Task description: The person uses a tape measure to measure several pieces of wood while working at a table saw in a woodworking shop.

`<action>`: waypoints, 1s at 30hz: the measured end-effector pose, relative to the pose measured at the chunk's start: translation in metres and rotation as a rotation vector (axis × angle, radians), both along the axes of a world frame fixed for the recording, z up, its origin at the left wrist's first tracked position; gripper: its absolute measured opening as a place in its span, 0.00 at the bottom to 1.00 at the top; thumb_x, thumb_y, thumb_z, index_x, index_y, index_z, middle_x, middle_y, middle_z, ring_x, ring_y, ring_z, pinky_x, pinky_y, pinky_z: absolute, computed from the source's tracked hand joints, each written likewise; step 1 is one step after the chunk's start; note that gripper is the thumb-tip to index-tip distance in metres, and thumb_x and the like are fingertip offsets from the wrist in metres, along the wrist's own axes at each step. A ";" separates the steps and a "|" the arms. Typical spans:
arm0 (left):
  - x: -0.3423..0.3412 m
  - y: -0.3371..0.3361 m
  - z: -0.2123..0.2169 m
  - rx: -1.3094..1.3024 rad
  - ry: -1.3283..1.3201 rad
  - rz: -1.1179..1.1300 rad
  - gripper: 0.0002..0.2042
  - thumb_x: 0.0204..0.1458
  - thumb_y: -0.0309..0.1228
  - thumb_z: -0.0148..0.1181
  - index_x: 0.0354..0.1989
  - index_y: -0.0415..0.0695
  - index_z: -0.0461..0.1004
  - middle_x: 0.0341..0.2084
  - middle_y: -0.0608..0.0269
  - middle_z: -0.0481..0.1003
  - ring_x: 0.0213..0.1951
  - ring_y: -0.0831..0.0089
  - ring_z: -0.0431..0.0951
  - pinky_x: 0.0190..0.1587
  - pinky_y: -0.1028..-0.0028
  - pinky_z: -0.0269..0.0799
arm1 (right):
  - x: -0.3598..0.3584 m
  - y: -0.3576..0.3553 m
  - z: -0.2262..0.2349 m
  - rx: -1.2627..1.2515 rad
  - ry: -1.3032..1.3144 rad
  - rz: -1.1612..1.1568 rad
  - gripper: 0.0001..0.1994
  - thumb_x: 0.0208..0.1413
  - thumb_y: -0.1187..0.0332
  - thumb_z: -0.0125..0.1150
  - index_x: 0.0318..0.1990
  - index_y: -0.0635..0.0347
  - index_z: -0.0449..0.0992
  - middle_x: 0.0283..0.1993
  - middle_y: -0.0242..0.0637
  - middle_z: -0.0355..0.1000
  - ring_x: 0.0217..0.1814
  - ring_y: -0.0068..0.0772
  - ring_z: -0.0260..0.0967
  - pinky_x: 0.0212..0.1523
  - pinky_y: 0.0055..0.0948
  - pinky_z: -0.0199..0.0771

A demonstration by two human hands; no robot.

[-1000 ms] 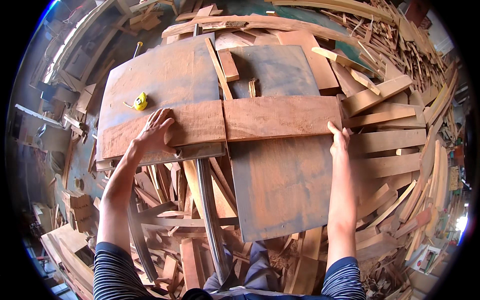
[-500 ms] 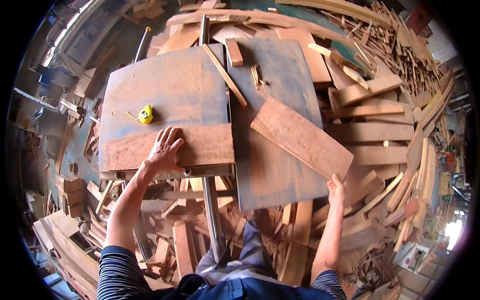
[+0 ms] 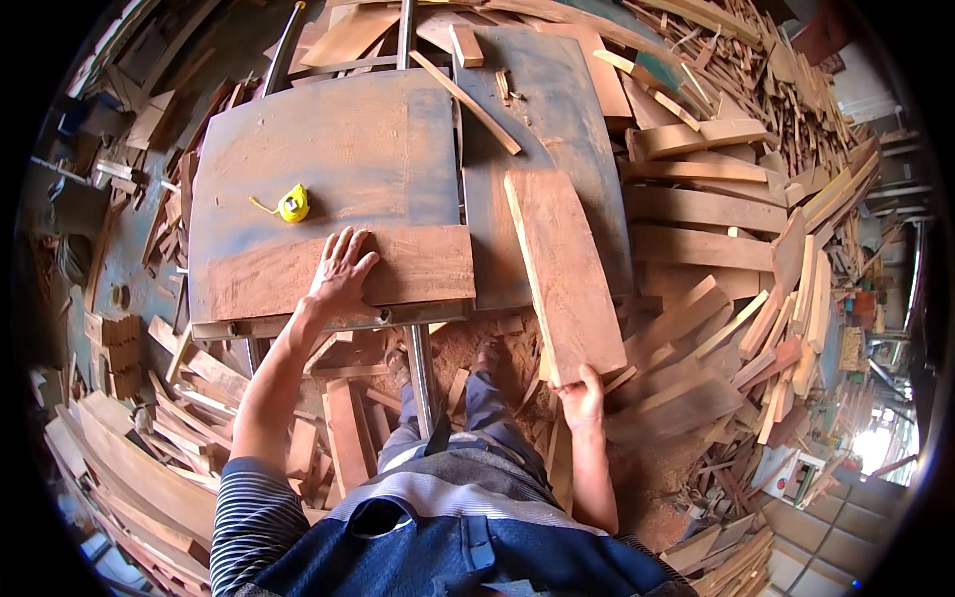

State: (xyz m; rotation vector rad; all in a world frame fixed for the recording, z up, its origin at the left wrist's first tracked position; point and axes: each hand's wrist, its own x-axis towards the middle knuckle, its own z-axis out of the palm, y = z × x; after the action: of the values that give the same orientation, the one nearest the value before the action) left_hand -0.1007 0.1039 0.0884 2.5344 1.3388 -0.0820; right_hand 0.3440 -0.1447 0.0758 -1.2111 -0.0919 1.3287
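While a yellow tape measure (image 3: 293, 204) lies beyond the left hand (image 3: 340, 271) and slightly to its left, that hand is spread open, palm down, on a reddish-brown board (image 3: 423, 267). This board lies along the near edge of the left tabletop panel (image 3: 328, 139), reaching out to both sides of the hand. Ahead and right of the left hand, a thin wooden strip (image 3: 466, 101) slants across the gap between panels. Farther right, the right hand (image 3: 580, 396) grips the near corner of a second board (image 3: 562, 269), which stretches away from it over the right tabletop panel (image 3: 587, 119). Stacked planks (image 3: 706, 209) lie ahead and right of the right hand.
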 end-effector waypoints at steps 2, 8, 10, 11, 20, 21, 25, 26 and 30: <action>-0.005 -0.012 -0.007 0.024 -0.046 -0.003 0.50 0.25 0.56 0.80 0.61 0.45 0.71 0.70 0.39 0.55 0.73 0.40 0.48 0.76 0.47 0.41 | -0.024 0.007 0.016 0.005 0.084 0.033 0.26 0.58 0.58 0.66 0.59 0.63 0.71 0.45 0.45 0.79 0.38 0.44 0.79 0.40 0.47 0.83; -0.012 -0.037 -0.021 0.042 -0.084 -0.004 0.51 0.26 0.57 0.80 0.63 0.46 0.70 0.71 0.41 0.54 0.75 0.42 0.46 0.76 0.47 0.39 | -0.073 -0.023 0.051 -0.093 0.347 -0.061 0.27 0.58 0.47 0.64 0.52 0.63 0.77 0.43 0.45 0.79 0.43 0.44 0.78 0.49 0.48 0.79; -0.016 -0.041 -0.020 0.053 -0.085 0.011 0.51 0.26 0.58 0.79 0.63 0.46 0.70 0.71 0.41 0.54 0.75 0.42 0.46 0.76 0.47 0.39 | -0.082 -0.037 0.055 -0.078 0.420 -0.091 0.28 0.58 0.45 0.64 0.53 0.62 0.77 0.43 0.45 0.79 0.44 0.45 0.78 0.49 0.48 0.79; -0.016 -0.043 -0.017 0.058 -0.084 0.011 0.51 0.26 0.58 0.79 0.63 0.46 0.71 0.71 0.41 0.54 0.75 0.42 0.46 0.76 0.47 0.39 | -0.087 -0.046 0.057 -0.069 0.459 -0.112 0.28 0.58 0.45 0.64 0.53 0.62 0.77 0.43 0.45 0.79 0.44 0.45 0.78 0.49 0.47 0.79; 0.002 -0.044 -0.014 0.049 -0.051 0.007 0.51 0.25 0.53 0.80 0.63 0.44 0.69 0.70 0.41 0.54 0.74 0.41 0.47 0.76 0.47 0.40 | -0.084 -0.070 0.047 0.060 0.521 -0.213 0.25 0.60 0.50 0.63 0.55 0.62 0.76 0.47 0.44 0.80 0.47 0.48 0.79 0.52 0.49 0.82; 0.004 -0.043 -0.011 0.047 -0.034 0.000 0.51 0.25 0.54 0.80 0.63 0.44 0.69 0.70 0.41 0.54 0.74 0.41 0.47 0.76 0.47 0.40 | -0.079 -0.069 0.047 0.039 0.507 -0.229 0.24 0.59 0.54 0.65 0.57 0.60 0.73 0.50 0.43 0.79 0.49 0.46 0.79 0.51 0.48 0.84; 0.017 -0.043 0.006 -0.007 0.036 -0.005 0.52 0.26 0.53 0.81 0.64 0.43 0.67 0.70 0.40 0.53 0.73 0.39 0.47 0.75 0.47 0.43 | -0.066 -0.071 0.039 0.031 0.340 -0.141 0.23 0.57 0.61 0.66 0.59 0.57 0.71 0.52 0.41 0.78 0.49 0.43 0.79 0.45 0.50 0.86; 0.017 -0.045 0.006 -0.009 0.037 -0.005 0.52 0.26 0.53 0.81 0.64 0.43 0.67 0.70 0.40 0.53 0.73 0.39 0.47 0.75 0.47 0.43 | -0.061 -0.072 0.036 0.032 0.346 -0.135 0.23 0.57 0.61 0.66 0.57 0.58 0.72 0.51 0.41 0.78 0.49 0.43 0.79 0.44 0.50 0.86; 0.014 -0.040 -0.003 -0.001 0.126 -0.027 0.55 0.26 0.53 0.81 0.66 0.39 0.63 0.72 0.38 0.50 0.74 0.39 0.45 0.75 0.49 0.44 | -0.033 -0.077 0.032 0.034 0.422 -0.120 0.22 0.59 0.61 0.66 0.57 0.58 0.72 0.52 0.40 0.78 0.49 0.40 0.79 0.42 0.48 0.87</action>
State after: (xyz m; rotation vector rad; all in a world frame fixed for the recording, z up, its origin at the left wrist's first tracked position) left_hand -0.0867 0.0639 0.0856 2.5849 1.3491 -0.2510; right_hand 0.3113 -0.2218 0.1079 -0.8721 0.2555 1.4426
